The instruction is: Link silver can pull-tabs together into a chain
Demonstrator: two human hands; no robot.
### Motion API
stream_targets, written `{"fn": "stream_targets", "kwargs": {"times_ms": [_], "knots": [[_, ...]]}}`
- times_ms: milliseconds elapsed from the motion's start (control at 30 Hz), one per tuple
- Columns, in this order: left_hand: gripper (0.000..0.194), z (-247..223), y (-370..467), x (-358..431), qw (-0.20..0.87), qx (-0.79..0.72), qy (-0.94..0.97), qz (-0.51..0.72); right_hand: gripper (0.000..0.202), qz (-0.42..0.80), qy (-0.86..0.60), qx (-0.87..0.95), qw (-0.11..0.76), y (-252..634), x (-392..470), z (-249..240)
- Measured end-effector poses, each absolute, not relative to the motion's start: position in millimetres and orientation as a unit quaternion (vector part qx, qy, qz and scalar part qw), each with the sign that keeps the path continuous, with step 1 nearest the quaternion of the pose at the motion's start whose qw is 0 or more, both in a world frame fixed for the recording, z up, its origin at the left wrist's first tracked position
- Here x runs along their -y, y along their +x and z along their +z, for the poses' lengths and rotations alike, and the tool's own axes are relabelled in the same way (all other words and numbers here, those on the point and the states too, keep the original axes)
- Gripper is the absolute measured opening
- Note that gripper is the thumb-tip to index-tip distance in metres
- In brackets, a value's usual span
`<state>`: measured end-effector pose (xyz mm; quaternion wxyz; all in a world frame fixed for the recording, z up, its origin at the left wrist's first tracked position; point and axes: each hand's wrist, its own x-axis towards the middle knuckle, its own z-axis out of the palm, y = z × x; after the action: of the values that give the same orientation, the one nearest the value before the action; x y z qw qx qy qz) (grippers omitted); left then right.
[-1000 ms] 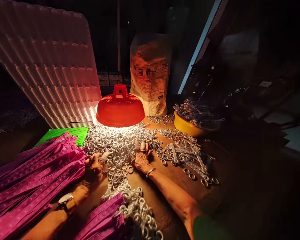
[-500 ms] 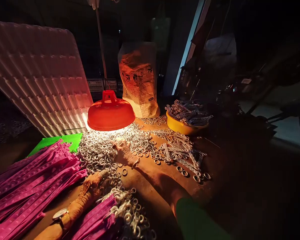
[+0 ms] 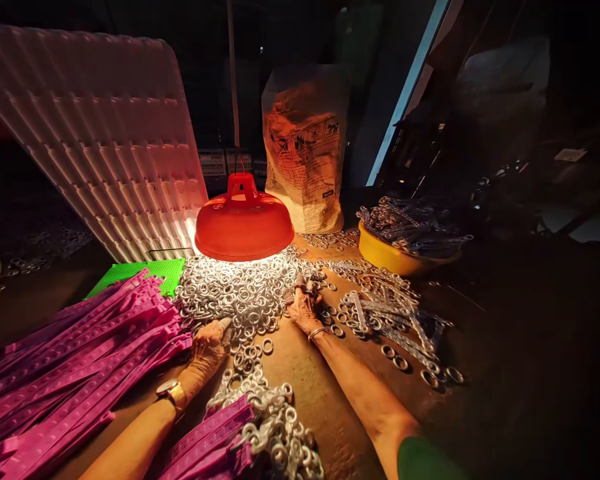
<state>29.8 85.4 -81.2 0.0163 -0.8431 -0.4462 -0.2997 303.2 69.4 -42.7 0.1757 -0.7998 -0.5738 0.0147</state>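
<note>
My left hand (image 3: 211, 348) rests at the near left edge of a heap of pale metal rings (image 3: 235, 287). Its fingers are curled closed, with a whitish covering on a fingertip; whatever they may hold is hidden. At the heap's right edge, my right hand (image 3: 304, 310) reaches down on the rings with its fingers apart and their tips covered in a greyish wrap. Nothing shows gripped in it. Left of my left hand lies a bundle of magenta notched plastic strips (image 3: 85, 360). Closer to me, more magenta strips (image 3: 213, 433) carry rings (image 3: 280, 427) at their ends.
A red lamp shade (image 3: 244, 227) hangs low over the heap. Behind stand a printed sack (image 3: 305, 160) and a ribbed white panel (image 3: 110, 147). A green perforated tray (image 3: 170, 275) is at left. At right are a yellow basin (image 3: 390, 257) of metal pieces and loose ring-lined strips (image 3: 380, 313).
My right hand has moved right, from the front of the ring heap to its right edge. My left hand stays by the heap's near left edge. The whole view has shifted.
</note>
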Motion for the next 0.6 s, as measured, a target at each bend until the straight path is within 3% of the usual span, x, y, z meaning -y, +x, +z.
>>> {"fn": "stream_targets", "kwargs": {"times_ms": [267,433,533,600], "knots": [[0.030,-68.1,13.9,-69.6,-0.080,0.449,-0.833,-0.314,0.062,-0.030,-0.632,0.742,0.221,222.4,-82.3,-31.6],[0.030,-46.1,-1.0,-46.1,0.033,0.371,-0.866,-0.333,0.065,-0.047,-0.423,0.865,0.266,220.7,-42.5,-31.8],[0.036,-37.3,-7.0,-34.6,0.124,0.293,-0.892,-0.322,0.056,-0.033,-0.461,0.835,0.299,245.9,-30.1,-32.2],[0.038,-38.8,-8.8,-29.3,0.112,0.304,-0.893,-0.313,0.051,-0.004,-0.575,0.763,0.295,274.7,-34.5,-31.6]]}}
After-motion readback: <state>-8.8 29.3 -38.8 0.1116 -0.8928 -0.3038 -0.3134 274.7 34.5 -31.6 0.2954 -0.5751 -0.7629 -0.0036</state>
